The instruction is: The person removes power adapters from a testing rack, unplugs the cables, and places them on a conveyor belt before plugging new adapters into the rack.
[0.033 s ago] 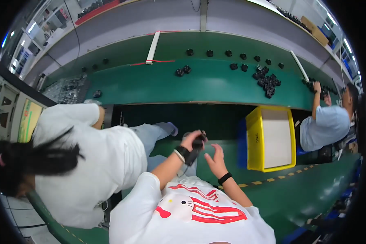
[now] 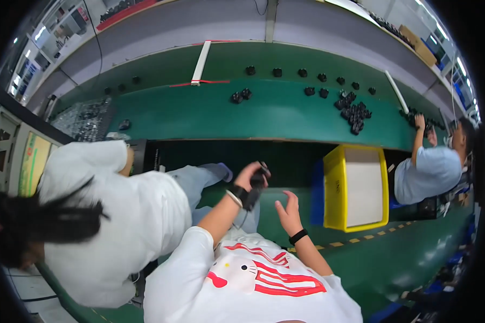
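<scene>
My left hand (image 2: 247, 175) is closed round a black object (image 2: 257, 184) in front of my body, below the bench edge. A thin dark cord hangs under it; the object's exact kind is not clear. Close by on the right, my right hand (image 2: 290, 213) is held up with its fingers stretched and nothing in them. Both hands are in the air, apart from each other and short of the green bench (image 2: 188, 116).
Black parts (image 2: 354, 114) lie piled on the bench, with several more in a row behind. A yellow bin (image 2: 335, 188) stands to my right. One co-worker (image 2: 110, 215) sits close on my left; another (image 2: 428, 167) handles black parts at the far right.
My left hand is slightly farther forward with the black object. The whole view has shifted a little. My right hand keeps nearly the same pose.
</scene>
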Tool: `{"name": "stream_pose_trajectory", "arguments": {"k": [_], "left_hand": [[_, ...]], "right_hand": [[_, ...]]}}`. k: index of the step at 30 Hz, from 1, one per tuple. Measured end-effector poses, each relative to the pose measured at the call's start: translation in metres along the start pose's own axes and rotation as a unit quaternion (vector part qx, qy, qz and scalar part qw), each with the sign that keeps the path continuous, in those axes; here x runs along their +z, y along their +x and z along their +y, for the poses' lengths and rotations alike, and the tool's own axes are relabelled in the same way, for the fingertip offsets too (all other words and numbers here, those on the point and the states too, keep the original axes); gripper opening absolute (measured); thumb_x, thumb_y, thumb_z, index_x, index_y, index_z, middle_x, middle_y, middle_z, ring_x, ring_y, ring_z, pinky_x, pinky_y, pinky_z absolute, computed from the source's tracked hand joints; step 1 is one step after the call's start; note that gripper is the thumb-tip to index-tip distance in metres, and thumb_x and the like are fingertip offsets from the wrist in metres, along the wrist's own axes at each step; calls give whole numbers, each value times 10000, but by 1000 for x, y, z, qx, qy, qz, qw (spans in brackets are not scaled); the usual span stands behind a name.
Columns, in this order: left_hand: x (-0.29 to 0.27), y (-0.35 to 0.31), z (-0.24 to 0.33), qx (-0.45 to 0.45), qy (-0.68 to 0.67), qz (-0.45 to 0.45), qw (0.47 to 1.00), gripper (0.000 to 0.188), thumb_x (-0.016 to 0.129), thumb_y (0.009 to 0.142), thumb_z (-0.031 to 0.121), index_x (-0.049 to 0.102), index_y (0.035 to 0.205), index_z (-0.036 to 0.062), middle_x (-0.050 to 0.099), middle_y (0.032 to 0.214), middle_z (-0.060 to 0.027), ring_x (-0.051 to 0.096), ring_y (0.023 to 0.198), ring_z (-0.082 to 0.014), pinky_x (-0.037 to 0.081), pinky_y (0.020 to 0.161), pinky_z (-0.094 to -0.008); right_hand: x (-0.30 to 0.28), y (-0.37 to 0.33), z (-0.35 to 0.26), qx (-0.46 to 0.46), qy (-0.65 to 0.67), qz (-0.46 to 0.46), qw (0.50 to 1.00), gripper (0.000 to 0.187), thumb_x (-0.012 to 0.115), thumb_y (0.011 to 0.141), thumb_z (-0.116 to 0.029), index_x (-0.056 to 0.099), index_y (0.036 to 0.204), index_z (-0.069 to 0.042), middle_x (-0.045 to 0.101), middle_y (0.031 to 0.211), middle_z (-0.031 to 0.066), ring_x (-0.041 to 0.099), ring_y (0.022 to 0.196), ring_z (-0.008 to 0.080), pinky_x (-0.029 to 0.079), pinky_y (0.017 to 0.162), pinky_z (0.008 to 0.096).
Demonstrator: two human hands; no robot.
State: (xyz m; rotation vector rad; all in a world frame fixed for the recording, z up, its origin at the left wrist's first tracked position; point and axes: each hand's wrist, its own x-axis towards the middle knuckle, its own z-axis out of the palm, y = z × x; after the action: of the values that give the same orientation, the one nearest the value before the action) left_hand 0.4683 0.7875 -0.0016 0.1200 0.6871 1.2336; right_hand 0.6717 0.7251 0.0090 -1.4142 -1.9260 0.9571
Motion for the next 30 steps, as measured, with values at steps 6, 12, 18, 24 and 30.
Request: {"name": "stream_pose_trajectory", "arguments": {"k": [6,12,18,24,30], "left_hand": [[-60,179,265,245,-201,61,946,291,529,874,319,532,896,29,594,801,-116,560,571,-226,504,522,-340],[-227,217,471,383,46,287,877,219,417,916,181,559,880,18,578,684,-96,580,637,-215,514,606,-321],[-222,270,529,311,-22,543,780,501,410,888,433,515,1124,4,585,1037,-165,585,889,-259,480,760,-408],[-104,378,467,506,549,500,440,477,600,737,193,528,1098,-109,578,1055,-278,546,998,-423,425,889,-473],[0,414,305,218,817,187,499,367,679,692,204,603,1051,207,450,1203,-150,441,1102,-398,386,912,-516]], "right_hand": [[-12,108,48,138,29,45,989,290,535,916,-216,501,1134,-28,564,1003,75,552,913,179,450,798,281],[0,218,56,247,107,-21,963,282,569,881,-194,526,1082,-1,586,980,98,570,838,185,460,765,301],[-14,300,57,279,100,52,954,184,573,872,-126,539,1020,-21,597,903,72,582,813,162,462,742,287],[0,496,75,87,-24,20,996,370,584,865,-174,509,1193,-19,593,1087,151,567,961,221,455,839,315],[69,640,37,92,-285,6,954,599,689,748,-230,451,1296,-195,451,1252,167,488,1072,410,441,918,439]]}}
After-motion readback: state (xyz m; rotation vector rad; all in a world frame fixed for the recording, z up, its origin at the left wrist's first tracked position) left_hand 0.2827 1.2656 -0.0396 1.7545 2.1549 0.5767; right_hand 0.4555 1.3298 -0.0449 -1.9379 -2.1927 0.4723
